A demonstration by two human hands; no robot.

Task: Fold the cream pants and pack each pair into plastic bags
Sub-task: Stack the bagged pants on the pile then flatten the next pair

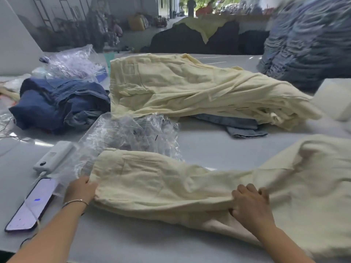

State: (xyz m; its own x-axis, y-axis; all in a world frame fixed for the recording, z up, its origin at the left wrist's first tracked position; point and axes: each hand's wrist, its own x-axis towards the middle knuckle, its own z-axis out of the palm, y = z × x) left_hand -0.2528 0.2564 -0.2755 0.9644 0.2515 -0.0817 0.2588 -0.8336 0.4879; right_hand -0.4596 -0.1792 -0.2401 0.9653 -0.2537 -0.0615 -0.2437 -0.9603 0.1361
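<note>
Cream pants (161, 188) are lying stretched across the near part of a white worktable (205, 147), waist end to the left and the legs trailing off to the right, where the fabric is blurring at the picture's edge. The person's left hand (80, 189) is gripping the waist edge, fingers curled over the cloth, a thin bracelet (75, 202) sitting on that wrist. The right hand (250, 202) is pinching a gathered fold further along the legs, fingers bent into the fabric. Crumpled clear plastic bags (131, 133) are lying just beyond the waist end, touching the cloth. A pile of more cream pants (190, 88) is resting farther back at the middle of the table, overlapping a folded pale blue garment (245, 128). Dark blue garments (57, 105) are heaped to its left, with more clear plastic (74, 61) behind them. A white power bank (54, 155) and a smartphone (31, 205) with its screen lit are lying near the left hand, a cable joining them. A stack of blue-grey fabric (307, 37) is rising at the far right, badly blurred
</note>
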